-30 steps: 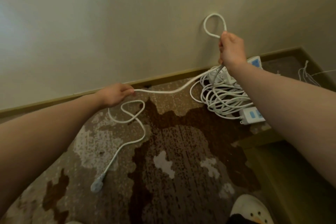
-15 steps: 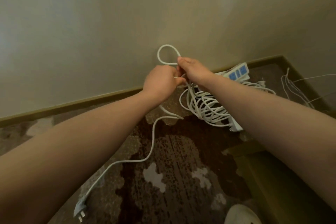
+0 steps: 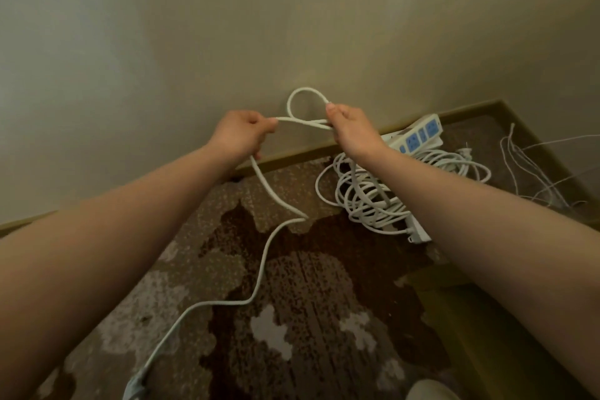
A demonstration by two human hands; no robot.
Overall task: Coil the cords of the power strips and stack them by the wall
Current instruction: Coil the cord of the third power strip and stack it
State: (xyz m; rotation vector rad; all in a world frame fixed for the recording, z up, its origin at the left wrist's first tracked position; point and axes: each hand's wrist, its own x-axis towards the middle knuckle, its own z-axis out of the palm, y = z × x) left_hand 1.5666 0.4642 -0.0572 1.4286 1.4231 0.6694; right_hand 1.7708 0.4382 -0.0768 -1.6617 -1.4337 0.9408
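Note:
A white cord (image 3: 263,256) runs from a plug (image 3: 134,388) on the carpet up to my hands, held in front of the wall. My left hand (image 3: 238,136) grips the cord where it rises from the floor. A short way to the right, my right hand (image 3: 349,128) pinches the cord, with a small loop (image 3: 305,92) standing above it. Below my right forearm lie white power strips with blue sockets (image 3: 418,136) and a tangled pile of white cords (image 3: 367,201) beside the baseboard. Another strip's end (image 3: 418,232) pokes out under my forearm.
The floor is a brown and grey patterned carpet (image 3: 292,286). Thin white wires (image 3: 532,172) lie in the right corner. An olive-coloured piece of furniture (image 3: 470,334) stands at the lower right, and a white shoe (image 3: 428,391) shows at the bottom edge.
My left hand slid along the cord to meet my right hand, and it has now pulled a little apart to the left. The plug has been dragged across the carpet.

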